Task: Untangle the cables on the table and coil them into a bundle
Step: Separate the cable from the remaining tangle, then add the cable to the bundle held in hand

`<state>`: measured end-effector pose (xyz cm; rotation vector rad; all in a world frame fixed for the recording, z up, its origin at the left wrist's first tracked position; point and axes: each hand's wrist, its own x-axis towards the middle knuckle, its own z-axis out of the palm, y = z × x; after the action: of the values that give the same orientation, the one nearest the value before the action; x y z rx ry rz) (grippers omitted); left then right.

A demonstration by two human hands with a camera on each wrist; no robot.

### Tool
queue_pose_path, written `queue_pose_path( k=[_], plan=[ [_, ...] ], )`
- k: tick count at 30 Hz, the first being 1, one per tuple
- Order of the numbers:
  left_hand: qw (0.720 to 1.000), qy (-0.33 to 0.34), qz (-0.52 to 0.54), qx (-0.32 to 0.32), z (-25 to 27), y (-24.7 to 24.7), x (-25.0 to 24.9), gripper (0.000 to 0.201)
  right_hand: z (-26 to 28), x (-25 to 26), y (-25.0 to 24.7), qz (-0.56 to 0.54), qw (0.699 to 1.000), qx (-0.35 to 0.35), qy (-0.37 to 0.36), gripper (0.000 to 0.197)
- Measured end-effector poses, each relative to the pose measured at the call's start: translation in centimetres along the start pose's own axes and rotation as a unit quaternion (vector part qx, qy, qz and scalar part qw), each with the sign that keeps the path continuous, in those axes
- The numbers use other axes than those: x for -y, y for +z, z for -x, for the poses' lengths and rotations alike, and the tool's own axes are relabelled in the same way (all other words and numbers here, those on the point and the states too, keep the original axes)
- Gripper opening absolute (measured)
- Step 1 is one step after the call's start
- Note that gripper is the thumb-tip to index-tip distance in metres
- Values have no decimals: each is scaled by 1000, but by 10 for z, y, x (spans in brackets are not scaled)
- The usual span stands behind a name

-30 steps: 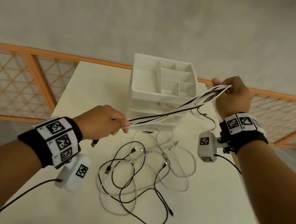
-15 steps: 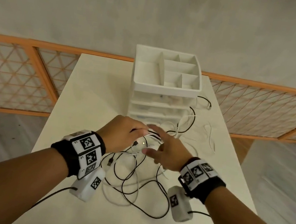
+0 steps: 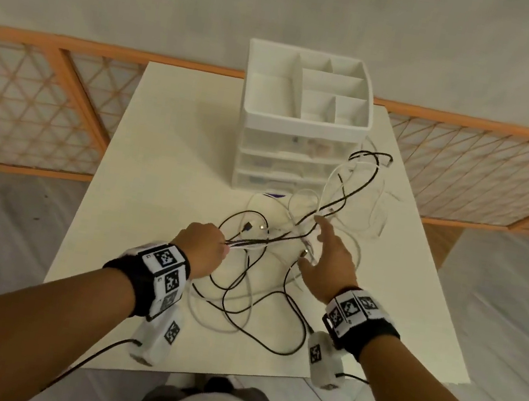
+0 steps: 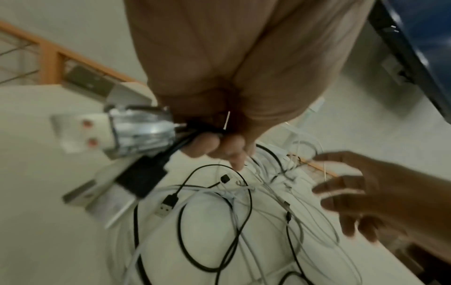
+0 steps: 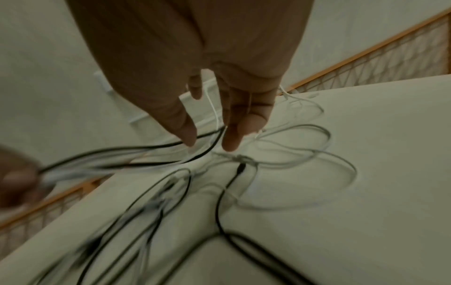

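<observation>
A tangle of black and white cables [image 3: 252, 288] sprawls over the middle of the white table [image 3: 166, 157]. My left hand [image 3: 205, 246] grips a gathered run of these strands [image 3: 249, 242], which stretches up and right toward loops [image 3: 365, 167] beside the organizer. In the left wrist view the left hand [image 4: 219, 146] has its fingers curled round dark cable ends, with a USB plug [image 4: 167, 205] lying below. My right hand [image 3: 327, 255] hovers over the tangle with fingers spread, holding nothing. In the right wrist view its fingertips [image 5: 231, 142] hang just above a black strand [image 5: 136, 150].
A white drawer organizer [image 3: 303, 120] with open top compartments stands at the back of the table, cables looping against its right side. An orange lattice fence [image 3: 28, 107] runs behind the table. The table's near edge lies just below the tangle.
A second ago both hands held the strands stretched taut in the air. The right hand has let go, dropped toward the table and now spreads open right of the left hand, which still holds.
</observation>
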<state>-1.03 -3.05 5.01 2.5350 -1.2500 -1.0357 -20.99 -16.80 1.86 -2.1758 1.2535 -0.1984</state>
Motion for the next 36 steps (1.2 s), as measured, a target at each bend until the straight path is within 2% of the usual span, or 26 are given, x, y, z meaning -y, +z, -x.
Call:
queue_pose_path(
  k=[2, 3, 4, 6, 9, 13, 15, 19, 21, 24, 27, 29, 32, 36],
  plan=[
    [999, 5, 29, -26, 1, -2, 0, 32, 17, -9, 12, 55, 998, 13, -6, 51],
    [998, 5, 56, -35, 2, -5, -1, 31, 24, -14, 17, 100, 994, 49, 2, 40],
    [996, 7, 81, -43, 2, -7, -2, 29, 31, -18, 22, 151, 984, 96, 14, 35],
    [992, 8, 112, -58, 3, -11, -5, 29, 40, -29, 30, 226, 959, 170, 36, 37],
    [984, -4, 161, -76, 4, -14, -11, 33, 39, -36, 36, 239, 956, 160, 59, 26],
    [966, -47, 248, -52, 5, -14, -16, 31, 33, -36, 38, 240, 952, 179, 70, 17],
    [950, -58, 302, -50, 6, -15, -20, 21, 30, -32, 31, 192, 962, 179, 67, 15],
    [906, -55, 414, -66, 12, -26, -35, 19, 18, -6, -14, -30, 992, 123, -4, 13],
    [895, -33, 437, -80, 17, -35, -46, 16, 15, 16, -45, -158, 983, 86, -33, 16],
    [886, 41, 460, -44, 27, -44, -62, 21, 14, 49, -86, -343, 937, 49, -48, 17],
    [902, 85, 424, 5, 32, -40, -72, 22, 11, 72, -113, -414, 906, -1, -86, 13],
    [925, 82, 370, -10, 29, -34, -70, 24, 5, 79, -125, -455, 884, -33, -96, 13],
    [961, 49, 266, -58, 20, -30, -56, 28, -1, 81, -141, -498, 856, -99, -94, 14],
    [968, -24, 236, -78, 8, -32, -23, 27, -14, 64, -152, -553, 810, -192, -39, 14]
  ],
)
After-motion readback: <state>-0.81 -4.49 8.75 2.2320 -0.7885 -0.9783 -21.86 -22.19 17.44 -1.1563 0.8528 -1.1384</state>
